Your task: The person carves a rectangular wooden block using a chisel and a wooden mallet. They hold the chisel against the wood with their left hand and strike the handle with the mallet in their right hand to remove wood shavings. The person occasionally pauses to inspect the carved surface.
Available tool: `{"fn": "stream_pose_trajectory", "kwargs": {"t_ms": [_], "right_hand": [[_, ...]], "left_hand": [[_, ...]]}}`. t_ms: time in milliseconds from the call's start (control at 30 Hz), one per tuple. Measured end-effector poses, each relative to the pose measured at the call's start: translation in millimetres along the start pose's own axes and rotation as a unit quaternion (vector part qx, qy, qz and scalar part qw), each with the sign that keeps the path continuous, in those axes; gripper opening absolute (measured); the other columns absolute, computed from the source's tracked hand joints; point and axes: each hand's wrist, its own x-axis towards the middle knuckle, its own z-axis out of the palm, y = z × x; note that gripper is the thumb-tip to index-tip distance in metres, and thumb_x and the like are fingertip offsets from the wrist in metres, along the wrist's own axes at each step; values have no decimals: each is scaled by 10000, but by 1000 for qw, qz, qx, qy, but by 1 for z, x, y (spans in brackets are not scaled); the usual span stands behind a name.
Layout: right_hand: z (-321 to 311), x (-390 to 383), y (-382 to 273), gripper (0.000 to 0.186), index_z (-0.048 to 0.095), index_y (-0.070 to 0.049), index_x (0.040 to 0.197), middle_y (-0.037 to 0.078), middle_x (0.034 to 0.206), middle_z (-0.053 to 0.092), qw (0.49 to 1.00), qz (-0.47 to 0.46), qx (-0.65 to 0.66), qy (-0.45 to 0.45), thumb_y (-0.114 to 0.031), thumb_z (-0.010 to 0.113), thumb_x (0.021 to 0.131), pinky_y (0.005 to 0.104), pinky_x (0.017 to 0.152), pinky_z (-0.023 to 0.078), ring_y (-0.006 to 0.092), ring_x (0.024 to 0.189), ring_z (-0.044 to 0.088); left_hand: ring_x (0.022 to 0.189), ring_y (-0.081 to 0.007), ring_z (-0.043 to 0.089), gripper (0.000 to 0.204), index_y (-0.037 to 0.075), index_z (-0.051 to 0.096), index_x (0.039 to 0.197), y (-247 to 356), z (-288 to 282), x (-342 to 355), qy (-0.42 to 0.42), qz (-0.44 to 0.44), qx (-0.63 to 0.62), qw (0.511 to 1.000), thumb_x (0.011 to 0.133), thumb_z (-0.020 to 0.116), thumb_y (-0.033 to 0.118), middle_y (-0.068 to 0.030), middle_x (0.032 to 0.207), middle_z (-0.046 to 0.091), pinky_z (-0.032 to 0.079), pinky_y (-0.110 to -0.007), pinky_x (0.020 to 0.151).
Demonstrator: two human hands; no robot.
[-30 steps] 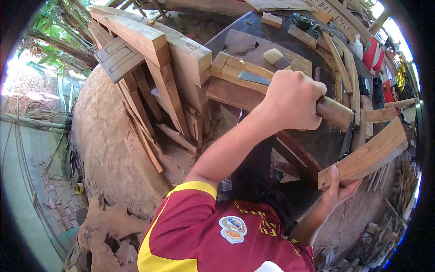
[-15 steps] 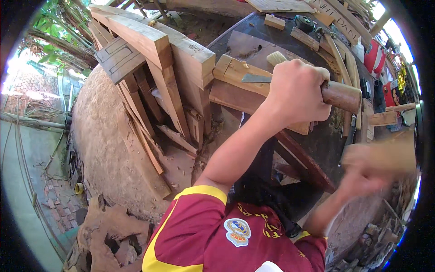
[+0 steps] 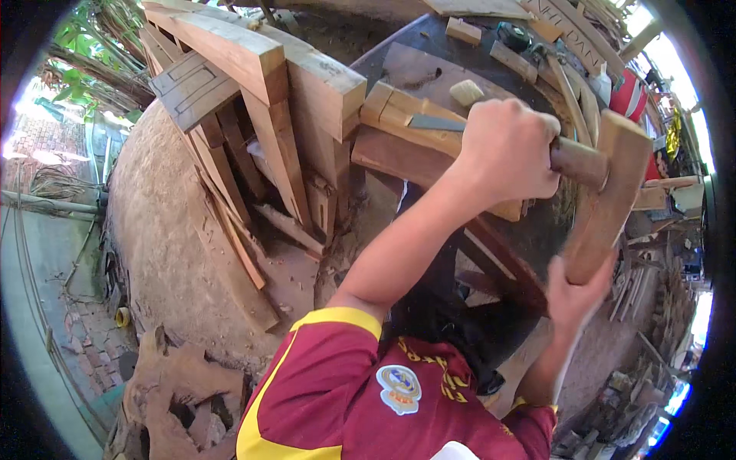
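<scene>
My left hand [image 3: 512, 149] is wrapped around the round wooden handle of a chisel [image 3: 438, 123]. The flat grey blade points left, lying low over a light wooden beam [image 3: 386, 111] marked with a line near its end. In my right hand [image 3: 579, 297], lower right, is a wooden mallet [image 3: 622, 157], a thick brown block gripped at its lower end. The upper part of the mallet is at the butt of the chisel handle and appears to touch it. My left hand hides part of the beam and the middle of the chisel.
Thick timbers [image 3: 326, 84] lean upright at the left, beside a board with drawn lines [image 3: 192, 90]. Under the beam runs a darker wooden piece [image 3: 399, 159]. A pale block [image 3: 466, 93], a small offcut [image 3: 463, 31] and a tape measure [image 3: 512, 35] lie on the dark bench.
The mallet has swung from the far right, inward and up to the chisel's butt. My left hand and the chisel have barely moved.
</scene>
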Motion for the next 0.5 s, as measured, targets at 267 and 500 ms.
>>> {"fn": "stream_pose_trajectory", "kwargs": {"t_ms": [267,500], "right_hand": [[-34,24,15,816,305,-8,1327,213,1190,514,895,208,219,328,-83,749,647,405,915,416,359,1040,539],[-26,16,32,777,326,-15,1309,195,1229,482,997,43,-20,56,-62,739,651,381,842,465,333,999,565]], "left_hand": [[575,-311,597,204,109,621,633,3,7,4,3,19,-16,1000,486,658,245,-103,578,586,483,-386,550],[576,-322,591,194,103,625,634,-5,-6,-3,0,4,18,1000,490,647,231,-119,589,586,484,-390,556]]}}
